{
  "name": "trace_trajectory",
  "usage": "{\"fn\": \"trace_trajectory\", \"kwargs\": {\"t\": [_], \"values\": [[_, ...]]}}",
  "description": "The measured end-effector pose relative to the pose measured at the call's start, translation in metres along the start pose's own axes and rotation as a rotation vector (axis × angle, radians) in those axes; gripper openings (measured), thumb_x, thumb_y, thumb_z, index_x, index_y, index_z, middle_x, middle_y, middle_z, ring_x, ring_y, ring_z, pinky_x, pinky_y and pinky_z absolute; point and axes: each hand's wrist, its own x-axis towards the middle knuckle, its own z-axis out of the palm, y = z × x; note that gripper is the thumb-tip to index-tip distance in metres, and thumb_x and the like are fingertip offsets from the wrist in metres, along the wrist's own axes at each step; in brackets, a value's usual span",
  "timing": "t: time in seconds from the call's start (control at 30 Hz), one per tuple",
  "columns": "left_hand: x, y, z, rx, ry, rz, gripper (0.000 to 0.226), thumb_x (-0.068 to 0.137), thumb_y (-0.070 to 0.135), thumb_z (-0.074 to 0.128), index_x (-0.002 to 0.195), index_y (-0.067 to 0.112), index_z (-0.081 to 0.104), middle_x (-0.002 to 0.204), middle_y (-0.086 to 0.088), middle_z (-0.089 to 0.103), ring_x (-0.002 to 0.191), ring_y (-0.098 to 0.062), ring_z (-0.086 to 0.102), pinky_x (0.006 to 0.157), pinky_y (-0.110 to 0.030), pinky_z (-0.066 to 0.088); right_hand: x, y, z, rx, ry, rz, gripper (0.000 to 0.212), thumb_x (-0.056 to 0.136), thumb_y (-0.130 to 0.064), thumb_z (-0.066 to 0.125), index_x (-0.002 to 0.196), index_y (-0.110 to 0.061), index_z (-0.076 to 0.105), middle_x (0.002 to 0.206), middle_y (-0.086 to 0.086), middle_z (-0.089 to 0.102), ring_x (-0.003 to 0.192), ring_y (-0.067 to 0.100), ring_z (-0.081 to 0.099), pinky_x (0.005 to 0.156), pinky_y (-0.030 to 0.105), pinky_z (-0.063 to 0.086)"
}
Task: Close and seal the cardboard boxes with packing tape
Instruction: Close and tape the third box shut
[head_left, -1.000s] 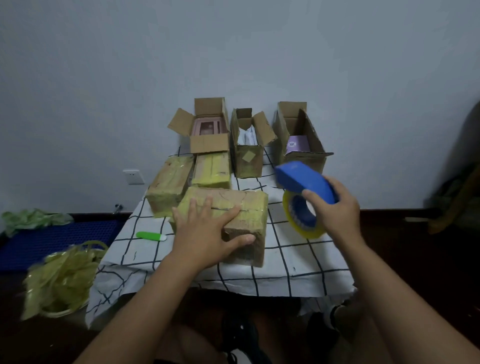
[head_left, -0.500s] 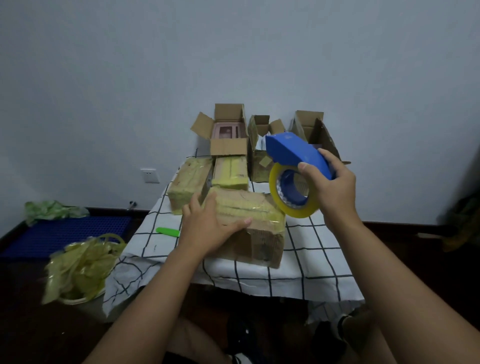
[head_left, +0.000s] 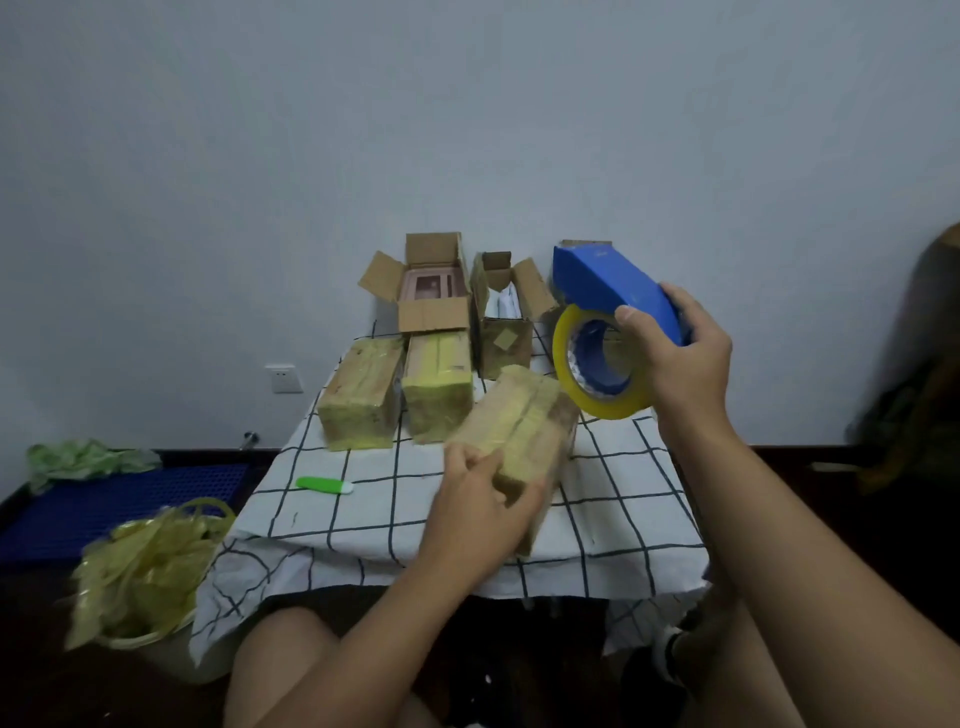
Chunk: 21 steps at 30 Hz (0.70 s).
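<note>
Fingers of left hand (head_left: 480, 512) gripping taped cardboard box (head_left: 524, 431), right hand (head_left: 680, 358) clutching blue tape dispenser (head_left: 613, 291), glossy yellow roll (head_left: 597, 364)

plain grey-white wall (head_left: 467, 130) fills the whole upper half, pretty dim light in here. white wall socket (head_left: 283, 378) at left-centre, low down. small table under a white cloth with dark grid lines (head_left: 467, 525) in the middle. dark floor (head_left: 62, 691) along the bottom, blue mat (head_left: 104, 506) at lower left against a dark skirting board.
</note>
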Motion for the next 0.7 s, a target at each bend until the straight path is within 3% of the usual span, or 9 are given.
{"fn": "trace_trajectory", "kwargs": {"t": [0.1,0.17,0.2,0.27,0.37,0.5,0.6,0.7], "values": [[0.004,-0.008,0.003,0.122,0.041,0.336,0.054,0.087,0.048,0.063,0.135,0.025,0.056,0.123,0.003,0.035,0.115,-0.016,0.04,0.1,-0.039,0.043,0.002,0.0,-0.013,-0.026,-0.006,-0.02,0.037,0.08,-0.03,0.078,0.115,-0.029,0.064,0.105,-0.015,0.063,0.094,0.002,0.062,0.074,0.014,0.05],[0.023,-0.027,-0.002,0.291,0.043,0.442,0.052,0.086,0.049,0.065,0.135,0.033,0.055,0.14,-0.001,0.038,0.131,-0.022,0.029,0.107,-0.047,0.035,0.002,0.003,-0.02,-0.034,-0.015,-0.015,0.039,0.083,-0.025,0.078,0.119,-0.025,0.063,0.108,-0.012,0.063,0.097,0.004,0.062,0.072,0.011,0.05],[0.031,-0.033,-0.006,0.319,-0.008,0.458,0.051,0.087,0.049,0.064,0.135,0.034,0.056,0.145,-0.002,0.039,0.135,-0.025,0.03,0.108,-0.049,0.036,0.002,0.005,-0.023,-0.038,-0.03,-0.015,0.038,0.084,-0.023,0.077,0.119,-0.025,0.062,0.108,-0.012,0.062,0.097,0.005,0.062,0.072,0.01,0.05],[0.042,-0.038,-0.004,0.368,-0.02,0.549,0.045,0.088,0.05,0.056,0.127,0.029,0.065,0.132,-0.004,0.057,0.122,-0.027,0.05,0.091,-0.046,0.052,0.0,0.007,-0.027,-0.056,-0.075,-0.029,0.036,0.085,-0.021,0.076,0.119,-0.026,0.062,0.107,-0.012,0.062,0.097,0.006,0.062,0.072,0.011,0.05],[0.053,-0.027,0.011,0.436,0.097,0.612,0.048,0.085,0.052,0.047,0.111,0.023,0.073,0.104,-0.003,0.068,0.092,-0.025,0.062,0.065,-0.033,0.056,-0.002,0.01,-0.028,-0.057,-0.125,-0.035,0.041,0.086,-0.021,0.076,0.125,-0.021,0.062,0.113,-0.004,0.063,0.098,0.007,0.063,0.073,0.013,0.051],[0.069,-0.011,0.03,0.423,0.155,0.616,0.038,0.079,0.043,0.074,0.109,0.019,0.071,0.097,-0.003,0.066,0.084,-0.025,0.059,0.062,-0.031,0.047,-0.003,0.007,-0.035,0.005,-0.159,-0.007,0.041,0.078,-0.03,0.078,0.117,-0.03,0.064,0.107,-0.009,0.066,0.089,0.002,0.065,0.072,0.015,0.053],[0.071,-0.007,0.043,0.427,0.143,0.641,0.041,0.075,0.038,0.081,0.11,0.02,0.071,0.092,0.001,0.065,0.083,-0.024,0.06,0.065,-0.031,0.044,-0.005,0.011,-0.048,0.066,-0.207,0.069,0.051,0.066,-0.046,0.074,0.115,-0.031,0.066,0.1,-0.011,0.069,0.086,0.012,0.066,0.07,0.024,0.056],[0.074,-0.002,0.037,0.378,0.005,0.544,0.043,0.089,0.043,0.064,0.13,0.027,0.061,0.117,0.006,0.063,0.108,-0.02,0.056,0.086,-0.034,0.042,-0.011,0.019,-0.061,0.162,-0.234,0.154,0.061,0.065,-0.041,0.073,0.121,-0.018,0.066,0.099,-0.002,0.069,0.077,0.013,0.065,0.063,0.026,0.054]]}}
